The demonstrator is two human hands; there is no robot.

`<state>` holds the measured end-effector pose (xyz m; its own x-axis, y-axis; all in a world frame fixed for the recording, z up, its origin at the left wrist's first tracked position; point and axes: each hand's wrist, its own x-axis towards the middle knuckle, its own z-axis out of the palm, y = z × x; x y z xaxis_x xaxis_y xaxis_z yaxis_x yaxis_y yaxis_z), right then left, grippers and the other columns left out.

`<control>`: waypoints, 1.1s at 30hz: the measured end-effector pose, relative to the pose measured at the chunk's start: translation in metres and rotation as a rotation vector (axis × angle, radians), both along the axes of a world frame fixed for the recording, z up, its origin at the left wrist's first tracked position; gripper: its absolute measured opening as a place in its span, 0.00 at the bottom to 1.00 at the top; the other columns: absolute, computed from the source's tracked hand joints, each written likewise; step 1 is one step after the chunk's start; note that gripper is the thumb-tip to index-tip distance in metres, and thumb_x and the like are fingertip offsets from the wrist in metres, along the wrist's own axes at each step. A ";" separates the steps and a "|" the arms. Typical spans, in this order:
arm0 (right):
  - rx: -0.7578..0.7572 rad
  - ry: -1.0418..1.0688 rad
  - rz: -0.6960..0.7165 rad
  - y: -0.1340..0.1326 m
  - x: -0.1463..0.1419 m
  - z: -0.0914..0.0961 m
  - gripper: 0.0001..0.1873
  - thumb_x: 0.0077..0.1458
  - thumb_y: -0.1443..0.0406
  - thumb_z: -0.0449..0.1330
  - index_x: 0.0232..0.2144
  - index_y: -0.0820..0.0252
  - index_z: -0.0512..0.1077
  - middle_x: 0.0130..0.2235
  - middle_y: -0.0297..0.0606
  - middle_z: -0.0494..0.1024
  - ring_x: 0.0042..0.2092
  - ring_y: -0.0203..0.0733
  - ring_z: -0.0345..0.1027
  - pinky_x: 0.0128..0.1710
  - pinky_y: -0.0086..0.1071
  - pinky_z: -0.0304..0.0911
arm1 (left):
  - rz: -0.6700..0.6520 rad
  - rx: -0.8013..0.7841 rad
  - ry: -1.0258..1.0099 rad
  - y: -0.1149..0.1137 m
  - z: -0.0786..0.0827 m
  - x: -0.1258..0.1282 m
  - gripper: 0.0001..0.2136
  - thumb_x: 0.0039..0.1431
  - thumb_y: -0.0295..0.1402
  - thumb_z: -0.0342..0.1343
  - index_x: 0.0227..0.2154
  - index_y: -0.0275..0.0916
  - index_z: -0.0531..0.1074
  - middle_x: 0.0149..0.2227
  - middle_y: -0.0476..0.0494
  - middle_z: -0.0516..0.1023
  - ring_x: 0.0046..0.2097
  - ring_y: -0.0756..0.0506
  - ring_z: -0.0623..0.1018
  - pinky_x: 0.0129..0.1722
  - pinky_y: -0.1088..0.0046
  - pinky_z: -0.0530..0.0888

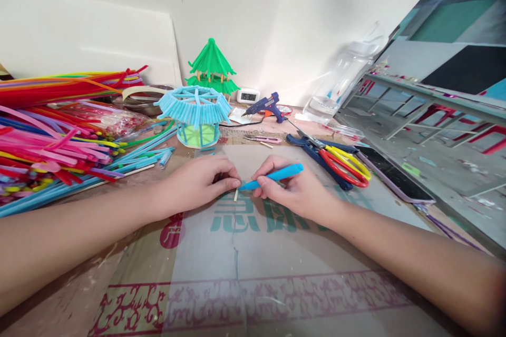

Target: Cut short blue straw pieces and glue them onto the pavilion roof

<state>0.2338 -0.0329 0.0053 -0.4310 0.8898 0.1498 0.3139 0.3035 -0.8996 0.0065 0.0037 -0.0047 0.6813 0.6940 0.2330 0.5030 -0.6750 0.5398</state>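
My right hand (282, 181) is closed around a blue marker (284, 172), whose tip points left at a short pale wooden stick (236, 196). With thumb and fingers pinched, my left hand (207, 181) holds that stick against the tabletop sheet; its upper part is hidden by the fingers. The tip and the stick nearly meet, and I cannot tell whether they touch. Just beyond my left hand stands a small round pavilion (195, 110) of light blue pipe cleaners with a pale green base. Behind it rises a green tiered pavilion (211, 63).
Bundles of coloured pipe cleaners (51, 152) fill the left side. At the back are a digital clock (248, 96) and a blue glue gun (264, 106). Red-and-yellow-handled scissors (343, 164), dark blue pliers (326, 163) and a phone (395, 175) lie to the right, near the table's edge.
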 end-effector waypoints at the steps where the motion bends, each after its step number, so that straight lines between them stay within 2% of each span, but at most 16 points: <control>1: -0.005 0.000 0.010 0.000 0.000 0.000 0.07 0.58 0.62 0.60 0.32 0.59 0.70 0.28 0.36 0.78 0.29 0.37 0.73 0.28 0.29 0.67 | 0.005 -0.005 0.000 0.000 -0.001 0.000 0.09 0.65 0.37 0.54 0.34 0.39 0.76 0.31 0.49 0.76 0.33 0.49 0.73 0.32 0.74 0.64; 16: 0.002 -0.007 0.016 -0.007 -0.003 0.002 0.05 0.59 0.62 0.61 0.33 0.58 0.70 0.28 0.35 0.78 0.30 0.35 0.74 0.30 0.27 0.68 | 0.021 -0.045 0.012 -0.002 0.000 0.001 0.08 0.63 0.37 0.56 0.34 0.39 0.76 0.29 0.50 0.74 0.31 0.50 0.71 0.30 0.74 0.63; 23: -0.043 -0.004 0.083 -0.009 -0.002 0.003 0.06 0.59 0.62 0.61 0.35 0.59 0.71 0.30 0.36 0.81 0.30 0.36 0.74 0.30 0.27 0.69 | 0.005 -0.049 0.004 -0.002 0.000 0.000 0.08 0.63 0.36 0.55 0.33 0.38 0.75 0.29 0.50 0.74 0.31 0.50 0.71 0.30 0.75 0.63; 29: 0.007 -0.016 0.025 -0.007 -0.002 0.002 0.07 0.60 0.61 0.61 0.33 0.59 0.71 0.28 0.35 0.79 0.30 0.35 0.74 0.30 0.26 0.69 | -0.004 -0.028 0.014 -0.001 0.000 0.001 0.08 0.63 0.36 0.54 0.32 0.38 0.74 0.29 0.50 0.74 0.31 0.50 0.71 0.30 0.75 0.62; 33: -0.034 -0.016 0.065 -0.010 -0.002 0.003 0.06 0.59 0.61 0.61 0.34 0.59 0.71 0.29 0.36 0.80 0.30 0.36 0.75 0.30 0.27 0.70 | -0.002 -0.037 0.014 -0.001 0.000 0.000 0.10 0.63 0.38 0.54 0.32 0.38 0.74 0.29 0.49 0.74 0.31 0.49 0.71 0.30 0.74 0.62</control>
<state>0.2320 -0.0426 0.0088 -0.4899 0.8645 0.1127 0.3092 0.2932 -0.9047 0.0067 0.0030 -0.0048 0.6853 0.7010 0.1975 0.5096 -0.6553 0.5575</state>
